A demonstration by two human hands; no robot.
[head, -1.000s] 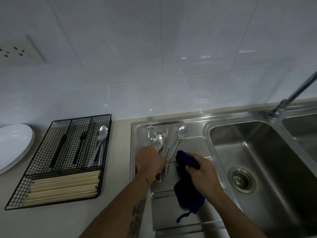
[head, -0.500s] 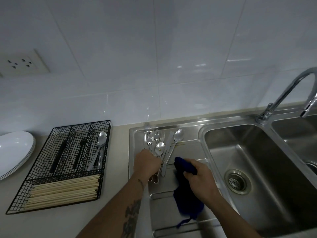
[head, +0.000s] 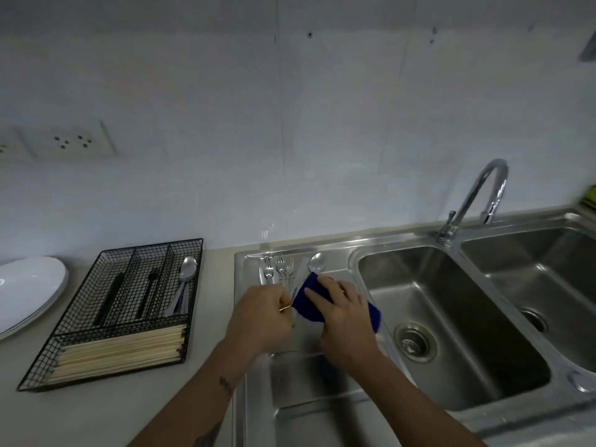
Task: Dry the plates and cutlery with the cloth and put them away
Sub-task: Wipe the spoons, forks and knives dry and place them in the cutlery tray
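My left hand (head: pixel 261 314) grips the handle of a piece of cutlery (head: pixel 288 306) above the steel draining board (head: pixel 309 375). Its far end is wrapped in the dark blue cloth (head: pixel 309 304), so I cannot tell which kind it is. My right hand (head: pixel 342 312) holds the cloth around it. Behind my hands, several forks (head: pixel 279 269) and a spoon (head: pixel 316 263) lie on the board. A black wire cutlery tray (head: pixel 96 317) stands on the counter to the left, with a spoon (head: pixel 187 275) in its right slot. White plates (head: pixel 25 291) are stacked at far left.
Pale chopsticks (head: pixel 119 350) fill the tray's front compartment and dark-handled utensils (head: pixel 113 298) lie in its other slots. To the right are a double sink (head: pixel 451 317) with a drain and a curved tap (head: pixel 477 201). A wall socket (head: pixel 74 143) sits above the tray.
My left hand has lifted one piece out of the cutlery pile. My right hand has brought the cloth up and wrapped it round that piece. The view has tilted upward.
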